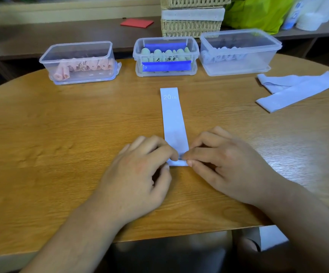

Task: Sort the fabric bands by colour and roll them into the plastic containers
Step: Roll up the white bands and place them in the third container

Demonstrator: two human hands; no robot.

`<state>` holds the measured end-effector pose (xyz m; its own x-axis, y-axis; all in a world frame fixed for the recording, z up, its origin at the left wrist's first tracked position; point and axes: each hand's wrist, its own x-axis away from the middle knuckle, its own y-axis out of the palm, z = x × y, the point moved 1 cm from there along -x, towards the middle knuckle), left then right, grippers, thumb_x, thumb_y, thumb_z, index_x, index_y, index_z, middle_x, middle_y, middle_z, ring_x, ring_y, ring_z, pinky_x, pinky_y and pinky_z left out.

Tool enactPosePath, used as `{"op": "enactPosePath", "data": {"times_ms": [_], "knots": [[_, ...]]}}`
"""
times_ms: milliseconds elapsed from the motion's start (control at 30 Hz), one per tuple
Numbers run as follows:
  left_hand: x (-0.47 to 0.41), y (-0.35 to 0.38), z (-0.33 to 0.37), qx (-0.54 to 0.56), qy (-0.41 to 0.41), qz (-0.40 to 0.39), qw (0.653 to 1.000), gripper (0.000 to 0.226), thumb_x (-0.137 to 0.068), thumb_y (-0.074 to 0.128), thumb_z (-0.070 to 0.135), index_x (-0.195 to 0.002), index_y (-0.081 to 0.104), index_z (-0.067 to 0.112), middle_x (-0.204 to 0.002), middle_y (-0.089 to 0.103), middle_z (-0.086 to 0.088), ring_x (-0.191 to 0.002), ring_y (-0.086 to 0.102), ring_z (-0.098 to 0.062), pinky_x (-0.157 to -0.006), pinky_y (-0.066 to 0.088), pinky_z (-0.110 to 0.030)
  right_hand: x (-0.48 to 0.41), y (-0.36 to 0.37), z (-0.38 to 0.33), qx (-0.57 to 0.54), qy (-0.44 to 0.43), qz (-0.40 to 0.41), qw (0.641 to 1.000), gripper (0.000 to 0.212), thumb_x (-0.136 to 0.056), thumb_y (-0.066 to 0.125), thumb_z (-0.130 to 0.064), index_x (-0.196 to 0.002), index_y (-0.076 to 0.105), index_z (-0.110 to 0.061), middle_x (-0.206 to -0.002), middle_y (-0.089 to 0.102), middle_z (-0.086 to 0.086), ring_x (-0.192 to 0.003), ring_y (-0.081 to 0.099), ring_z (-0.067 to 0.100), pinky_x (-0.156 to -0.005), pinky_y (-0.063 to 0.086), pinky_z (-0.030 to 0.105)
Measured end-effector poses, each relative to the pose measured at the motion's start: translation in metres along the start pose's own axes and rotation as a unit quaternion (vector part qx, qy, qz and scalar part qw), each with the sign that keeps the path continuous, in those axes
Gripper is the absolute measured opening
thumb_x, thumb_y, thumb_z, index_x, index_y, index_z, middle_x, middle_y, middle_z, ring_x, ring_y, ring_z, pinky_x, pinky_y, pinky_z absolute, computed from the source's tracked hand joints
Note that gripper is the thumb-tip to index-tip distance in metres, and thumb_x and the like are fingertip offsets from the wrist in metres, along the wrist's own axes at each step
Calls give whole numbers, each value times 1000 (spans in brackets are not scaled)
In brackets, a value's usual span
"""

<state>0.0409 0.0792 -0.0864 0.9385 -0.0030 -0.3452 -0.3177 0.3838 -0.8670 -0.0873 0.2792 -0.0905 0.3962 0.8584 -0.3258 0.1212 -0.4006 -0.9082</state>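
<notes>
Item: my left hand [140,168] and right hand [224,164], each pinching the near end of the lilac band [172,119], thumb and forefinger curled on its first tight turn, I judge so that the roll would start square.

Band: flat on the worktop [61,134], running away from me, "20 LB" printed at its far end. Laid lengthwise, probably to feed evenly.

Beyond the band's far end:
- pink container [47,67], off to its left
- green container [138,54], straight past it
- lilac container [258,60], to its right, this band's likely home

Right of the band, well apart: loose lilac bands [297,89], cut by the frame edge, so the count was unclear.

Hidden: the fold beneath my fingertips. The marks on the green container were unreadable.
</notes>
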Motion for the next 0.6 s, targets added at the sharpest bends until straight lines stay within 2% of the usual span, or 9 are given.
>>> {"op": "enactPosePath", "data": {"times_ms": [167, 267, 400, 600], "knots": [[-1, 3, -4, 10, -13, -8, 1000, 18, -95, 58, 30, -110, 67, 34, -111, 61, 21, -106, 56, -10, -89, 50, -43, -1, 1, -2, 9, 17, -6, 1000, 28, -110, 49, -37, -125, 72, -34, -114, 59, -18, -106, 52, 11, -88, 49, 38], [-2, 4, -5, 12, -19, -7, 1000, 19, -95, 58, 32, -112, 67, 35, -112, 61, 23, -108, 56, -8, -91, 50, -43, 0, -1, -2, -35, 30, 14, 999, 21, -104, 57, -29, -121, 69, -29, -113, 62, -15, -104, 56, 14, -86, 50, 39], [-3, 7, -6, 17, -27, 5, 999, 20, -96, 58, 32, -112, 70, 33, -112, 61, 21, -109, 56, -10, -92, 50, -42, -2, 0, -3, -34, 24, 2, 999, 17, -96, 65, -35, -113, 66, -32, -107, 60, -20, -100, 53, 9, -83, 50, 37], [-3, 8, -7, 45, -46, 11, 998, 26, -93, 60, 34, -117, 71, 35, -114, 61, 21, -112, 56, -10, -97, 50, -42, -5, 2, 0, -40, 13, 8, 999, 13, -97, 69, -31, -110, 72, -31, -105, 64, -21, -100, 53, 5, -87, 47, 26]]}}
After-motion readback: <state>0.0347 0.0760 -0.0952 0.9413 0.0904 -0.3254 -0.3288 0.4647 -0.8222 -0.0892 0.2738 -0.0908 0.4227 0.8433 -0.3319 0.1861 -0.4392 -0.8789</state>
